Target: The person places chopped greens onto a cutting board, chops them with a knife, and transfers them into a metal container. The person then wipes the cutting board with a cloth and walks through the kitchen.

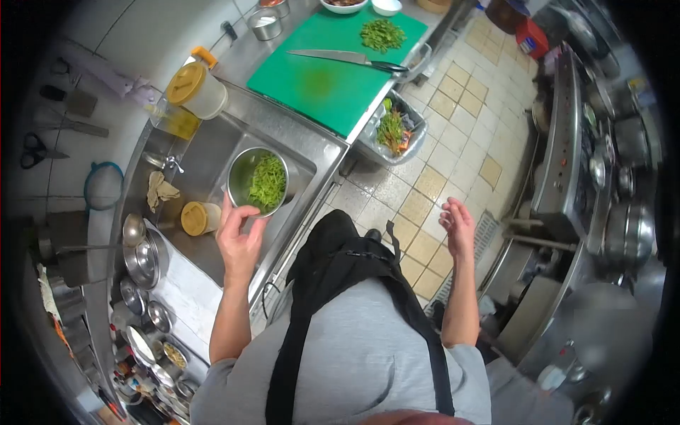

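Left hand (241, 230) pinches the near rim of a metal bowl (239, 176) between thumb and fingers; right hand (459, 223) hangs well apart above the tiled floor (418, 216), fingers loosely bent. Steel sink (188, 248) lies beneath the bowl, with a green cutting board (326, 106) on the counter just beyond it. Bowl contains chopped greens (268, 183); on the board lie a knife (329, 55) and, past its blade, a small pile of cut leaves (383, 35).

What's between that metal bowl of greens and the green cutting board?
In the head view, a strip of the steel sink's basin, then its flat rim, separates the bowl from the board.
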A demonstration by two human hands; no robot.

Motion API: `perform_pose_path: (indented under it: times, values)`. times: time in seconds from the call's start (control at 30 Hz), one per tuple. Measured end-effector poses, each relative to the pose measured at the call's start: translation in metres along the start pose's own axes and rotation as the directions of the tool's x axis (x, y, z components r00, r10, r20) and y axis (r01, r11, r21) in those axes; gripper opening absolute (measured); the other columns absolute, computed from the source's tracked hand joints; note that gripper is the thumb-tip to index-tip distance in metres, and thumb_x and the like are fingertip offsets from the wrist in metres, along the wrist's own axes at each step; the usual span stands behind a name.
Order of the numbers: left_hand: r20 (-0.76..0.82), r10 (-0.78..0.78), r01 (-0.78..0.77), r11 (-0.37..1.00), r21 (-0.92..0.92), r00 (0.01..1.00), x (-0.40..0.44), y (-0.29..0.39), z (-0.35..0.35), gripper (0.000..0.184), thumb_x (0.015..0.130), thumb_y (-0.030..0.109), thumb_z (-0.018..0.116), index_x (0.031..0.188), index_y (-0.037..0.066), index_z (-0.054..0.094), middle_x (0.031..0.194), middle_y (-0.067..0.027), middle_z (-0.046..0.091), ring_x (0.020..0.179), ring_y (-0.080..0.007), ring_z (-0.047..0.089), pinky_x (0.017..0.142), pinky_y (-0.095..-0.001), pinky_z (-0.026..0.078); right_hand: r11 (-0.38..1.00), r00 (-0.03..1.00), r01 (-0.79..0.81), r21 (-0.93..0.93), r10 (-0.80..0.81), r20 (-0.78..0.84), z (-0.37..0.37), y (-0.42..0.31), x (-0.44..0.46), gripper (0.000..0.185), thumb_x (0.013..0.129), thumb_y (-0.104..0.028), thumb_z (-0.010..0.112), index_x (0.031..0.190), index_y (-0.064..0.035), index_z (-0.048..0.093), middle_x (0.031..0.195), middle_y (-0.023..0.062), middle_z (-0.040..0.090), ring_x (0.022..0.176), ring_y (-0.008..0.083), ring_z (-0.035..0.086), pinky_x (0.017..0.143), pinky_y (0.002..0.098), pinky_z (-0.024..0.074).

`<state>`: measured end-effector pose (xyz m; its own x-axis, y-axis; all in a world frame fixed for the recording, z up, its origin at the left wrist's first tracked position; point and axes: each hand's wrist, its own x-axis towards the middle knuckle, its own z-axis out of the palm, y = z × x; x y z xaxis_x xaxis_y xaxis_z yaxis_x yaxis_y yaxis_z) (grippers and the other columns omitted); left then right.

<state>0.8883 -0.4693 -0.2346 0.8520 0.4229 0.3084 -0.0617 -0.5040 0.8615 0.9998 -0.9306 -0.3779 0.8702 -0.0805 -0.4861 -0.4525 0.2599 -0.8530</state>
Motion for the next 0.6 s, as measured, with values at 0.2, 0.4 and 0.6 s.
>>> perform_pose_path:
  times: [0.2,0.4,0.6]
  values:
    - [-0.037,0.046,-0.031,0.944,0.328,0.998,0.045,-0.02,0.018,0.02,0.077,0.001,0.082,0.093,0.003,0.071,0.141,-0.0269,0.057,0.117,-0.0287,0.065,0.093,-0.0338,0.053,0.983,0.967,-0.16,-0.095,0.175,0.184,0.056,0.009,0.049,0.031,0.101,-0.021,0.064,0.127,-0.005,0.062,0.104,0.0046,0.068,0.084,0.0137,0.065,0.076,0.0301,0.0549]
    - [-0.056,0.155,-0.139,0.966,0.216,0.986,0.103,-0.036,0.028,0.028,0.074,0.009,0.087,0.095,0.008,0.07,0.152,-0.0259,0.045,0.13,-0.0376,0.057,0.101,-0.0383,0.051,0.948,0.944,-0.215,-0.234,0.263,0.198,0.102,-0.035,0.066,0.034,0.101,-0.023,0.064,0.129,-0.0047,0.061,0.107,0.0048,0.068,0.088,0.0138,0.064,0.081,0.0312,0.0541]
    - [-0.1,0.02,-0.012,0.997,0.079,0.995,0.124,-0.047,0.059,0.027,0.074,0.007,0.087,0.095,0.007,0.069,0.15,-0.0249,0.048,0.125,-0.0365,0.061,0.096,-0.0395,0.054,0.949,0.958,-0.174,-0.262,0.225,0.176,0.1,-0.071,0.106,0.032,0.1,-0.021,0.064,0.128,-0.0041,0.061,0.107,0.0049,0.069,0.088,0.0136,0.064,0.08,0.0312,0.0538]
